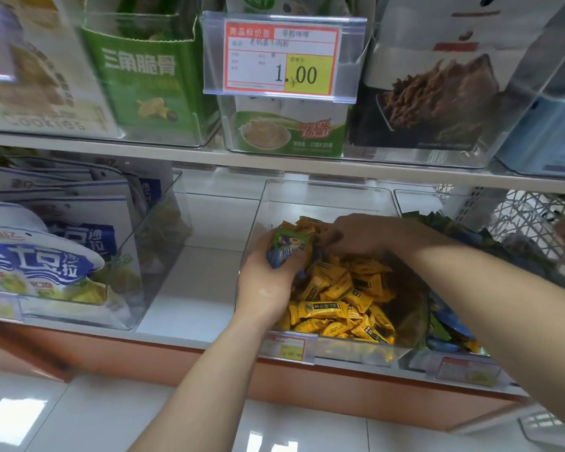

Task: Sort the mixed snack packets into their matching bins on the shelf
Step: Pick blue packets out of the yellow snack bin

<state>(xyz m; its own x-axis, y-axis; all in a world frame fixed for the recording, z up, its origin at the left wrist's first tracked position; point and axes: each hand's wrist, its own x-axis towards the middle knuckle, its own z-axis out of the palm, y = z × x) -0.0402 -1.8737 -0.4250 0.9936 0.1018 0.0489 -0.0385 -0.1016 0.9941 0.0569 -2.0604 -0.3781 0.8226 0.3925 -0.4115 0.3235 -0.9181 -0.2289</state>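
A clear plastic bin [323, 194] on the lower shelf holds several small yellow snack packets [343, 305]. My left hand [268, 282] is inside the bin at its left side and grips a bunch of blue and green packets [287, 247]. My right hand [362, 234] reaches in from the right, fingers curled down among the yellow packets at the back of the pile; what it holds is hidden. To the right, another bin [450, 357] contains blue and green packets [447, 334].
A clear bin [157, 223] of large white and blue bags stands at the left, with bare shelf between it and the middle bin. The upper shelf carries boxed snacks and a price tag [282, 57]. A white wire basket [535, 230] sits at the right. Tiled floor lies below.
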